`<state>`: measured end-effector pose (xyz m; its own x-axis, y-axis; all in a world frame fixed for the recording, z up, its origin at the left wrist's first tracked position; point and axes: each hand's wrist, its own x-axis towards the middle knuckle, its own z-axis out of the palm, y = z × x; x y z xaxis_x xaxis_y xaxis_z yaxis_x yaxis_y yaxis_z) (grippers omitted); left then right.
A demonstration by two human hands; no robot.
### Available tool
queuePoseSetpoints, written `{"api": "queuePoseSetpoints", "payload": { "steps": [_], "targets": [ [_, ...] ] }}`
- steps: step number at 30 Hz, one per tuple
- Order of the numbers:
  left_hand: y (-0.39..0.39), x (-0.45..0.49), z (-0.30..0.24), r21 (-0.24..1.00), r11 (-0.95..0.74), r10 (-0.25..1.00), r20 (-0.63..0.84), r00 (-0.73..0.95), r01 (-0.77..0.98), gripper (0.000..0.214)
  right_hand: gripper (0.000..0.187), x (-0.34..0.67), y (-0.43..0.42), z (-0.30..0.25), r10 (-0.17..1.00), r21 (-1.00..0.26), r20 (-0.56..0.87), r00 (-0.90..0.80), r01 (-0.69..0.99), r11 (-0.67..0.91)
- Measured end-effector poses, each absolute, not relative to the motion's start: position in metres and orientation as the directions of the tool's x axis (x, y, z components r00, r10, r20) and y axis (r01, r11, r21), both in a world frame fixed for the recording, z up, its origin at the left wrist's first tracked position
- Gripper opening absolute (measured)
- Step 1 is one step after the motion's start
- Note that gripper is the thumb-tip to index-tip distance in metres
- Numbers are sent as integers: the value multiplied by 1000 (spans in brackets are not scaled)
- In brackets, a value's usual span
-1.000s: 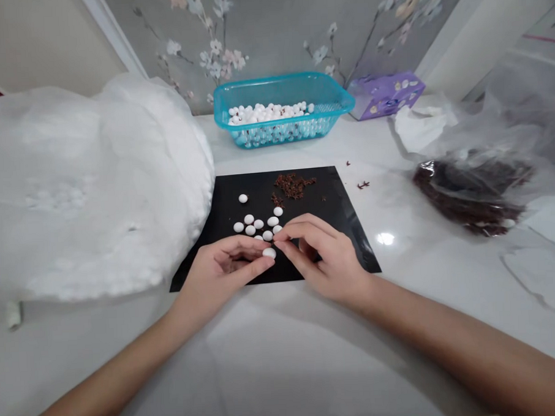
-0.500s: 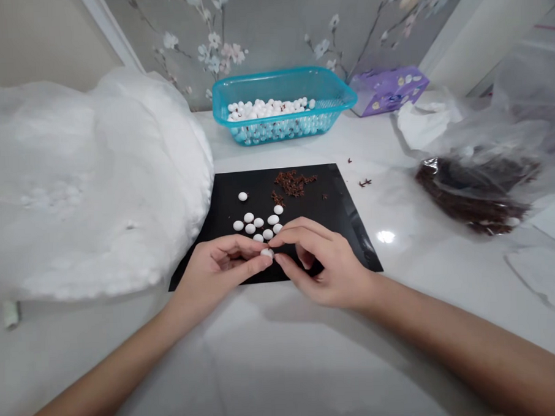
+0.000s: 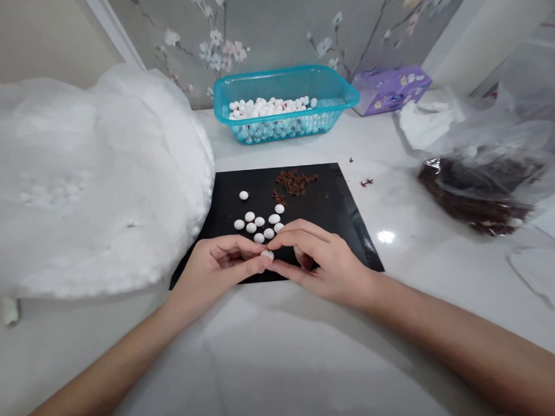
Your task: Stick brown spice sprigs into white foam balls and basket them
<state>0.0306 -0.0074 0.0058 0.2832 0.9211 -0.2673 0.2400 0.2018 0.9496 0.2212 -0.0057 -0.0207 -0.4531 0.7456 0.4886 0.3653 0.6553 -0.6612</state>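
Note:
My left hand (image 3: 219, 259) pinches a small white ball (image 3: 267, 255) between thumb and forefinger above the front part of a black mat (image 3: 225, 186). From the other side, my right hand (image 3: 323, 255) has its thumb and forefinger closed at the same ball. A tiny brown bit shows at the top of the ball by the right fingertip; its shape is too small to make out. Just beyond my fingers lie several loose white balls (image 3: 251, 228), some with brown showing beneath. A heap of small brown star-shaped pieces (image 3: 295, 182) rests farther back on the mat.
A teal plastic basket (image 3: 290, 78) of white balls stands behind the mat. Left is a big translucent bag (image 3: 96, 179) full of white balls. To the right sit a purple box (image 3: 392, 92), a clear bag of brown pieces (image 3: 479, 193) and a few stray brown pieces (image 3: 367, 182).
My right thumb has come in against the lower side of the ball, narrowing its pinch. My left hand keeps its hold. The view has shifted very slightly.

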Motion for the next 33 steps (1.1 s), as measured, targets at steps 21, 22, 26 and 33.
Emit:
{"api": "queuePoseSetpoints", "payload": {
  "steps": [21,22,26,33],
  "targets": [
    [-5,31,8,934,157,917,-259,305,320,19,9,219,-6,-17,728,-635,429,-534,395,664],
    [-5,31,10,926,119,921,-238,308,359,20,9,219,-6,-17,738,-637,415,-532,410,653],
    [2,18,9,752,-172,953,-37,301,637,20,20,220,-7,-15,790,-663,383,-479,453,596],
    [11,4,-1,356,-437,898,120,423,826,30,11,229,5,-17,868,-682,442,-226,543,489]
  ]
}}
